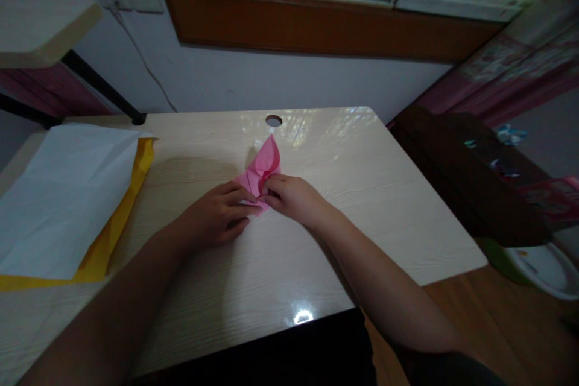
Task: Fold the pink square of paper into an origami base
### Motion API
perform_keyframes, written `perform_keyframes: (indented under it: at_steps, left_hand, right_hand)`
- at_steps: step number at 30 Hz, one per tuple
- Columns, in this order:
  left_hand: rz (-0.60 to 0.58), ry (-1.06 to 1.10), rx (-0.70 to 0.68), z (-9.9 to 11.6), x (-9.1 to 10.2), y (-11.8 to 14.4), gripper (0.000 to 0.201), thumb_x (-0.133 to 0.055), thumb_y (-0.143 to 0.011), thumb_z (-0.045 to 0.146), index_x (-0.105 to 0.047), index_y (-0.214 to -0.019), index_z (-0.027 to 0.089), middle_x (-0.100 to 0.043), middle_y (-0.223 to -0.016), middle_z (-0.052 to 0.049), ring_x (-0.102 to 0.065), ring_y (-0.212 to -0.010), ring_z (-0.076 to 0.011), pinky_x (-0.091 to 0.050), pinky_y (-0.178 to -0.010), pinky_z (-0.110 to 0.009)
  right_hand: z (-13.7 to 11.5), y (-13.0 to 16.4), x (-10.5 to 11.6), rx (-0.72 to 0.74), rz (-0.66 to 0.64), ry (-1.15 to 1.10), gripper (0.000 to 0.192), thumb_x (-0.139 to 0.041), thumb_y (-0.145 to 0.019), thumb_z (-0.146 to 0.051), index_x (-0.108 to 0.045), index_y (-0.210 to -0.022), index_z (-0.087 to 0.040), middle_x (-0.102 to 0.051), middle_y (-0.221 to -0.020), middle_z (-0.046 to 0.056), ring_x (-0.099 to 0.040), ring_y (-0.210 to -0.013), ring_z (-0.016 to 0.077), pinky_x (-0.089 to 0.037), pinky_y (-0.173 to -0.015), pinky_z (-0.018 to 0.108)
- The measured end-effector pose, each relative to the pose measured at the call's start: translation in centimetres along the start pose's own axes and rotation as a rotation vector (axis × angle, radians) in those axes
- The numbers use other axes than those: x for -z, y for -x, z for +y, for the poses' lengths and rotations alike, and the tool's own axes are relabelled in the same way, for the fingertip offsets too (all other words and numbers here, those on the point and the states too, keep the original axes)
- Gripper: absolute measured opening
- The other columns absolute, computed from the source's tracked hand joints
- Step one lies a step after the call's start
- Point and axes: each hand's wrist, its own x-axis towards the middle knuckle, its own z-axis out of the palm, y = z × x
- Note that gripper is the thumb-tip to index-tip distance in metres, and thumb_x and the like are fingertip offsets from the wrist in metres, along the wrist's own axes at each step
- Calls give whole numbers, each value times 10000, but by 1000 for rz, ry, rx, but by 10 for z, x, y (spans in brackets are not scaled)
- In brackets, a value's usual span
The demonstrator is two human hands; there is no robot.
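Observation:
A folded piece of pink paper (268, 158) lies on the pale wooden table, one pointed flap raised toward the cable hole. My left hand (226, 211) rests on its lower left part, fingers stretched out and pressing the paper to the table. From the right, my right hand (289, 196) pinches a lower edge of the pink paper between thumb and fingers. The fingers of both hands nearly meet, and they hide the lower folds.
White paper (67, 193) over yellow paper (129, 205) lies on the table (371, 205) at left. A shelf (40, 30) on black legs stands behind it. The round cable hole (274, 121) is near the back edge. A white basin (543, 268) sits low at right.

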Motion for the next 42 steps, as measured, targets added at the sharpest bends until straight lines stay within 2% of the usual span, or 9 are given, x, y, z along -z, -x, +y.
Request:
perform_keyframes:
  at_steps: [14,20,27,31,42]
  left_hand:
    - [-9,-46,15,2,2,-3,297,-599,-954,199,-737,-1212,250,-713,-1213,-86,-626,-1162,-253,-503,-1076,-480]
    - [-12,-70,38,4,1,-3,264,-605,-954,226,-741,-1179,253,-711,-1195,-80,-625,-1150,-249,-491,-1079,-471]
    - [-49,-76,62,5,2,-4,271,-587,-967,234,-745,-1186,265,-706,-1191,-81,-618,-1153,-250,-475,-1092,-482]
    - [-40,-73,61,4,1,-3,275,-586,-974,250,-740,-1201,272,-707,-1195,-74,-616,-1160,-248,-470,-1098,-475]
    - [-36,-39,54,3,4,-2,240,-578,-982,266,-776,-1117,264,-704,-1190,-91,-614,-1157,-264,-489,-1069,-491]
  right_hand:
    - [-1,-1,1,-28,1,-7,144,-609,-987,-302,-676,-942,-183,-712,-933,49,-615,-828,165,-380,-710,260]
    - [-2,3,7,35,-44,-20,101,-604,-969,-269,-650,-989,-182,-697,-987,55,-605,-861,165,-392,-737,259]
    - [-8,6,9,-73,-77,-2,94,-608,-943,-281,-625,-917,-192,-688,-839,35,-565,-716,150,-329,-638,255]
    - [-5,6,8,-116,-40,-14,69,-613,-931,-266,-616,-910,-201,-688,-812,25,-561,-681,141,-306,-609,251]
    - [0,6,9,-128,5,-12,86,-623,-917,-239,-580,-851,-206,-660,-772,11,-543,-655,135,-285,-592,254]
